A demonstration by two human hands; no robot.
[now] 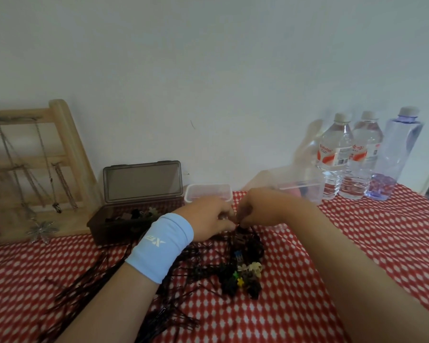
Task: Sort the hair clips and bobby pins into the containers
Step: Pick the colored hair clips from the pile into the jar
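My left hand (pixel 208 219) and right hand (pixel 260 210) pinch one small dark piece (pixel 240 229), seemingly teasing it from the pile (pixel 243 273) just below; next it needs dropping into the brown box (pixel 102 229) leftward or clear tub (pixel 208 186) behind.

Clips (pixel 243 276) before open box (pixel 134 219)

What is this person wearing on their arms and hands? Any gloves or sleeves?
The left hand and right hand are bare, with no gloves or sleeves in view. Only the left wrist wears something: a wide light blue wristband with a white logo.
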